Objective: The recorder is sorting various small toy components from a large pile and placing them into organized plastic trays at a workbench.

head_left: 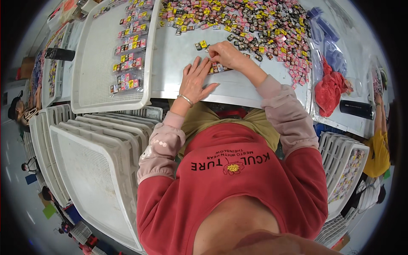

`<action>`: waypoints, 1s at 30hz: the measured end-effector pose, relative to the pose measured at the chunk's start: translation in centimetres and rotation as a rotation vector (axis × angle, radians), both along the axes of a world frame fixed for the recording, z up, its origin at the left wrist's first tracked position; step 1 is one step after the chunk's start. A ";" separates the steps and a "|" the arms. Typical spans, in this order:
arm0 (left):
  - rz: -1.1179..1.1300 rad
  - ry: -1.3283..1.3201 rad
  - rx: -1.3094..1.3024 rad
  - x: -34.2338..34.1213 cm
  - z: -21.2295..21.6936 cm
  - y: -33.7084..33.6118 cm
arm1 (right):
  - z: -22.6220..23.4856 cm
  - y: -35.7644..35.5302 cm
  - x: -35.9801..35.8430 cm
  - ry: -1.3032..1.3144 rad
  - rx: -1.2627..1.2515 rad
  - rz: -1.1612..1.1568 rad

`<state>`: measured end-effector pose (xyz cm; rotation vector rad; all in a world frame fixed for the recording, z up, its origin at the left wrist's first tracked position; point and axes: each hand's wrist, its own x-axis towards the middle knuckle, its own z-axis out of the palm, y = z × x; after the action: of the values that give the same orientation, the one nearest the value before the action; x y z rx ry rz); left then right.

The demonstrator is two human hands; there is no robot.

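White plastic trays (pixel 83 159) stand stacked beside the grey worktop (pixel 174 59), heaped with small pink, yellow and black pieces (pixel 267 27); black lettering (pixel 256 158) marks the red cloth top (pixel 208 182). The left hand (pixel 195 80), spread flat, and the right hand (pixel 226 55), curled — whether pinching, I cannot tell — are at a short multicoloured row of pieces (pixel 219 68).

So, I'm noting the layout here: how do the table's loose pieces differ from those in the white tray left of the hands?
The loose pieces lie jumbled, while the tray pieces sit lined up in short rows. The loose pieces form mostly one broad spread; the tray pieces make separate groups. Both mix pink, black and yellow.
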<state>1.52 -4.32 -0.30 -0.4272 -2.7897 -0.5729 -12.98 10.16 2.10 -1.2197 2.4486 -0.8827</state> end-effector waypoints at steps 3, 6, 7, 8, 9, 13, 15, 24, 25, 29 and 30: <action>0.003 -0.014 0.020 0.1 0.0 0.1 | -1.3 0.5 1.2 0.109 -0.103 -0.068; -0.001 -0.032 0.020 0.0 0.0 0.1 | -3.0 0.7 3.3 0.304 -0.244 -0.074; 0.004 -0.048 0.031 0.0 0.0 0.1 | -3.2 0.7 3.7 0.416 -0.317 -0.072; -0.002 -0.044 0.030 0.0 0.0 0.0 | -3.0 1.0 3.5 0.351 -0.303 -0.044; -0.002 -0.046 0.021 0.0 0.0 0.0 | -2.8 1.5 3.0 0.356 -0.303 -0.050; 0.023 -0.038 -0.041 0.0 0.7 0.5 | -1.0 5.3 -0.8 0.047 -0.447 -0.374; 0.015 -0.046 -0.087 -0.1 0.5 0.5 | -1.1 7.4 -2.0 0.798 -0.172 -0.351; -0.052 -0.080 -0.134 -0.3 0.7 0.8 | -1.5 8.3 -9.4 0.319 -0.067 -0.540; -0.050 -0.082 -0.154 -0.2 0.6 0.7 | -1.5 7.8 -9.6 0.319 -0.069 -0.541; 0.016 -0.049 0.082 0.1 0.5 0.2 | -2.2 6.5 -10.2 0.343 0.164 -0.572; 0.053 0.015 0.213 0.1 0.5 0.0 | -2.2 6.7 -10.3 0.356 0.143 -0.544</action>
<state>1.60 -4.27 0.19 -0.3098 -2.6796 -0.8392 -23.27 16.81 -0.08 -0.7124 3.1484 -0.6284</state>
